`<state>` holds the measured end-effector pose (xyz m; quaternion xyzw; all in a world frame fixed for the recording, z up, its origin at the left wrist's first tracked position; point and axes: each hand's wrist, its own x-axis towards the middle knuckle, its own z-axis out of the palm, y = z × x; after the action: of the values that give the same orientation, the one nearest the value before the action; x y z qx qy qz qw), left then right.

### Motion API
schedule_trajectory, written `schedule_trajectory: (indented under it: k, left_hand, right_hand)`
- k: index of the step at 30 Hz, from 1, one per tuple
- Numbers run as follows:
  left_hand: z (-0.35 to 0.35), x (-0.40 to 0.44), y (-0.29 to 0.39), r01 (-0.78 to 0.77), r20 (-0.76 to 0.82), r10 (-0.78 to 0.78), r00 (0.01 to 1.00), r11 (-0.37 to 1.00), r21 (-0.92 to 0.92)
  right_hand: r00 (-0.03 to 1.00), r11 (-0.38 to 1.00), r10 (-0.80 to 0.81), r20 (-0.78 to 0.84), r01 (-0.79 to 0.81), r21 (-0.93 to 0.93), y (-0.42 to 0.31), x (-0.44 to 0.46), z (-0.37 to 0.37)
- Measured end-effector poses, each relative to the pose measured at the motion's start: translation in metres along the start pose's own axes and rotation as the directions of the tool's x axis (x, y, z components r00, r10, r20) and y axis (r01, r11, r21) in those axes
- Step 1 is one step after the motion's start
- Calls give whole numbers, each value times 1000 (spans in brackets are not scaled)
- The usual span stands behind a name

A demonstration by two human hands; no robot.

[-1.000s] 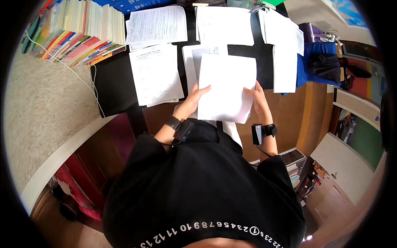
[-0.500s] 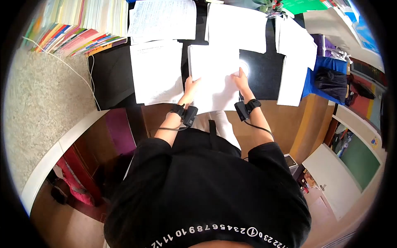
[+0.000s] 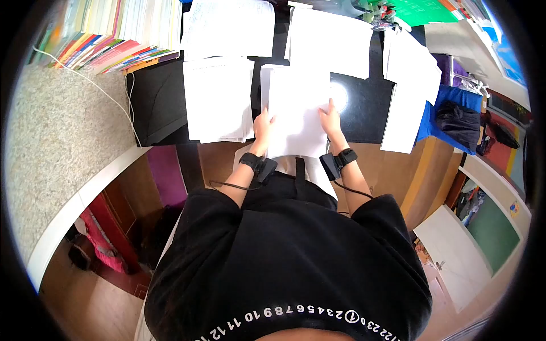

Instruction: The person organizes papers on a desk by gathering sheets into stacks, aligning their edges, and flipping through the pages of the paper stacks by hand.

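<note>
In the head view, the left hand and the right hand grip a stack of white paper between them, one at each side edge, in front of the person's body. Both thumbs lie over the top face, while the other fingers are mostly hidden at the sides or underneath. The stack is upright to the viewer, its near end reaching past the front edge of the black desk; whether it rests on the desk or is lifted a little cannot be told. Its top sheet looks blank in the strong light, and more sheets show along its left side, out of line with the top one. A bright round glare sits on the desk just beside the right hand. To the left of the held stack lies a left pile, near the left hand, with an upper left pile behind it. Behind the held stack is a middle pile. Farther right, a long right pile lies partly under an upper right pile. A row of books stands at the far left, with a white cable running below it. Each wrist bears a strapped black device, the left device and the right device, with a dark cord leading from each.
</note>
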<state>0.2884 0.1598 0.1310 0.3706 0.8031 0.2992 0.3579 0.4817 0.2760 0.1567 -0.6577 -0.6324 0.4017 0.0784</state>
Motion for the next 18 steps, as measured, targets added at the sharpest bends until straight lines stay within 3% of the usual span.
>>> schedule_trajectory:
  k: [3, 4, 7, 14, 18]
  left_hand:
    - [-4, 1, 3, -22, -45, 14, 999, 985, -173]
    - [-5, 4, 6, -32, -51, 27, 998, 995, -93]
    - [-6, 12, 11, -2, -18, -2, 1000, 965, -262]
    - [-7, 11, 17, 125, 35, -120, 992, 971, -203]
    - [-4, 10, 13, 87, 13, -86, 996, 980, -177]
  right_hand:
    - [999, 1000, -7, -32, 7, 9, 8, 2, 10]
    - [999, 1000, 12, -46, -12, 6, 8, 4, 15]
    - [994, 993, 103, -30, -101, 64, -2, 3, 16]
    - [994, 993, 87, -62, -82, 87, -1, 3, 19]
    - [991, 991, 127, -33, -126, 51, -8, 0, 14]
